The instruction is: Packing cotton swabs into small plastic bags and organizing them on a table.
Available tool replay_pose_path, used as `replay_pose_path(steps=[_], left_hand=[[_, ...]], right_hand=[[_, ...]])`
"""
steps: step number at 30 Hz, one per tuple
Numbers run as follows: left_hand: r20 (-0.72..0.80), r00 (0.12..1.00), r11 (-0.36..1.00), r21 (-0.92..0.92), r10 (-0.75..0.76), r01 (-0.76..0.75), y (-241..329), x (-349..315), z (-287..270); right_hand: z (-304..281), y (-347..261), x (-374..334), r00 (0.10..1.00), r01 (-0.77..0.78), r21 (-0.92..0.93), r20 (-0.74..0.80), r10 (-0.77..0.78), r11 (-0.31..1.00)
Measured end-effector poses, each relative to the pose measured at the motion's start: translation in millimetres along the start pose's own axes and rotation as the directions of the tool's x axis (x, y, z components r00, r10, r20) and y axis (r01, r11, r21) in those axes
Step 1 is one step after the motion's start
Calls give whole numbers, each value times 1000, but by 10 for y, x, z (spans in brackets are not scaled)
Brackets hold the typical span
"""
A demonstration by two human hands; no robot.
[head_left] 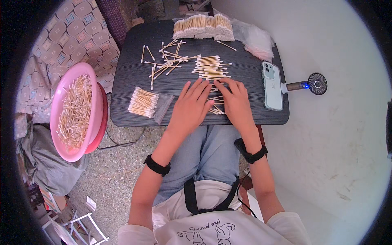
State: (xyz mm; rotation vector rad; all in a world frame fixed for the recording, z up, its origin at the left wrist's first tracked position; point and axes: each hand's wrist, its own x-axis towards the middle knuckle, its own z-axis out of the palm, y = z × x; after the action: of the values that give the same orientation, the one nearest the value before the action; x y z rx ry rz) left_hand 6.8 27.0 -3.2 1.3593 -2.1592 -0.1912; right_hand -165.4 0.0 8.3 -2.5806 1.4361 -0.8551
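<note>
My left hand lies over the front of the dark table with its fingers stretched out, their tips at the near edge of a row of cotton swabs. Beside it, my right hand has its fingers extended and slightly bent, the tips close to the same row. Between the two palms, several loose cotton swabs show, partly hidden by my hands. Left of the row, more swabs are scattered in a loose tangle. A clear bag filled with swabs rests left of my left hand.
Packed bundles of swabs line the table's far edge, beside clear plastic bags. At the right edge is a phone with a small fan next to it. A pink basin of swabs stands left of the table.
</note>
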Motion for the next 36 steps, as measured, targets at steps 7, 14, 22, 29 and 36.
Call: replay_pose_path(steps=[7, 14, 22, 29, 36], left_hand=[[-19, 1000, 1000, -23, 7, -8, -16, -11, 14], [-14, 1000, 1000, -17, 3, -4, -3, -24, 9], [10, 1000, 1000, 25, 6, -7, 0, -33, 30], [6, 1000, 993, 118, -5, 4, 54, -1, -8], [-61, 998, 1000, -15, 22, -23, -20, -83, -33]], right_hand=[[44, 38, 58, 987, -93, 169, -113, 113, 981], [-20, 55, 108, 988, -114, 202, -84, 133, 973], [-28, 87, 38, 988, -137, 288, -29, 152, 948], [-58, -12, 17, 993, -90, 247, -47, 105, 965], [-283, -123, -129, 982, -176, 228, -32, 188, 958]])
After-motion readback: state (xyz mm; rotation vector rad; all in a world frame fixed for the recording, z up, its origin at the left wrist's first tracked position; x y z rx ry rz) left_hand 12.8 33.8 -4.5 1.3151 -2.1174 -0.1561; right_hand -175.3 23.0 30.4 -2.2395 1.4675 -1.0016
